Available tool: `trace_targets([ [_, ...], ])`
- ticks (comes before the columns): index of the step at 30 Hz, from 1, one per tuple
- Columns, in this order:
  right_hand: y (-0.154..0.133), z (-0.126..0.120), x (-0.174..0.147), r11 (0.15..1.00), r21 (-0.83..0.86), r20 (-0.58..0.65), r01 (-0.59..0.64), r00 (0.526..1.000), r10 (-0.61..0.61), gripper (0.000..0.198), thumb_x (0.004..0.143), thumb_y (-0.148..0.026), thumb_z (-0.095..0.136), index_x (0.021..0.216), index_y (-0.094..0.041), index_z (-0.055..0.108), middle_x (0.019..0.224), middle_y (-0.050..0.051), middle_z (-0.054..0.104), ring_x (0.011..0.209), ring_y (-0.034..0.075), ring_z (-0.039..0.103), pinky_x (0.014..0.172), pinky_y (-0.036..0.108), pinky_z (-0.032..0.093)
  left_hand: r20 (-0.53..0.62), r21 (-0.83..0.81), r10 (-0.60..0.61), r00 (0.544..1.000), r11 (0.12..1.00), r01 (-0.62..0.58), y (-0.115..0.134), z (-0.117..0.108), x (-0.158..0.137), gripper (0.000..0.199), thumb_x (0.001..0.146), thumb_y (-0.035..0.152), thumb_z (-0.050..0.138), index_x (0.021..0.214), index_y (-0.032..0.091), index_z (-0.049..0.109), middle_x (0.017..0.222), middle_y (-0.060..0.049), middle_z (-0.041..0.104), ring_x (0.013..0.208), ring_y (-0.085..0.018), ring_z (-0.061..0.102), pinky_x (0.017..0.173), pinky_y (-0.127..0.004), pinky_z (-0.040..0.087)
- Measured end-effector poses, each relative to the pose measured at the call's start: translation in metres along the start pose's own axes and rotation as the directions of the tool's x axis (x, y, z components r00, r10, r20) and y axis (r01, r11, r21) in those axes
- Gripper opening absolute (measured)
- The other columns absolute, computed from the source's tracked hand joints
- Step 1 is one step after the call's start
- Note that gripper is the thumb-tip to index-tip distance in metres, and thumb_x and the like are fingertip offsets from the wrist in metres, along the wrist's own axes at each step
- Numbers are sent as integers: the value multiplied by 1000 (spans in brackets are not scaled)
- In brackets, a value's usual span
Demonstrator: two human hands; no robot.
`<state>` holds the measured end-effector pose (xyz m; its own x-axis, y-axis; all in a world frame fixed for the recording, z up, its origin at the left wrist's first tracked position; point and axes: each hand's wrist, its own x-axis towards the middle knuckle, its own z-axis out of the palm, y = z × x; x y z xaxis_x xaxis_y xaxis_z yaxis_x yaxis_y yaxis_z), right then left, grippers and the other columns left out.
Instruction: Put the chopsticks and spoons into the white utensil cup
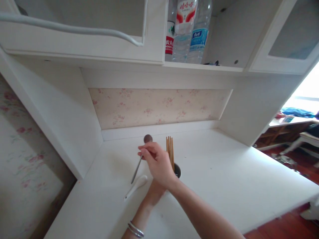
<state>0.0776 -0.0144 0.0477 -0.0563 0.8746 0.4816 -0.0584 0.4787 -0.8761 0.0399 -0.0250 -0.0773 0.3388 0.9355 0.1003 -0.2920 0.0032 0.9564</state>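
My right hand (158, 163) is closed, its thumb and fingers pinching a long metal spoon (136, 171) by the shaft. The spoon's round dark bowl points to the back wall, and the thin handle end slants down to the left. Below it, a white soup spoon (136, 187) lies on the white desktop. My right wrist crosses over my left hand (159, 187), which is mostly covered with its fingers out of sight. Beside both hands is a dark cup (177, 170), partly hidden, with several wooden chopsticks (170, 151) standing in it. I cannot tell whether my left hand grips the cup.
The white desktop (211, 179) runs back to a floral wall panel (154, 108). A shelf with several plastic bottles (184, 36) hangs above. A white side panel (47, 106) stands at left. Furniture and a bright window are at far right.
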Motion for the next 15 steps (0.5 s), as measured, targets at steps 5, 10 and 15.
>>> trace_targets([
  [5,-4,-69,-13,995,101,-356,17,934,20,18,84,-33,64,89,-22,51,99,6,73,78,17,72,71,32,59,95,-105,46,994,994,-36,7,9,3,65,70,34,78,127,20,51,124,-10,62,118,-27,55,103,-39,40],
  [10,14,-119,-23,1000,13,-519,7,855,1,25,80,-36,68,83,-21,48,98,7,74,77,18,72,72,34,59,84,-104,39,996,994,-30,-2,7,5,72,69,33,79,132,21,47,127,-11,60,116,-25,55,104,-41,37],
  [15,41,-129,-43,990,-22,-480,-136,871,109,25,80,-40,66,83,-22,49,99,8,75,82,21,73,78,38,57,79,-94,42,996,995,-34,-6,7,6,72,69,31,80,132,22,46,126,-12,59,117,-27,54,104,-42,36],
])
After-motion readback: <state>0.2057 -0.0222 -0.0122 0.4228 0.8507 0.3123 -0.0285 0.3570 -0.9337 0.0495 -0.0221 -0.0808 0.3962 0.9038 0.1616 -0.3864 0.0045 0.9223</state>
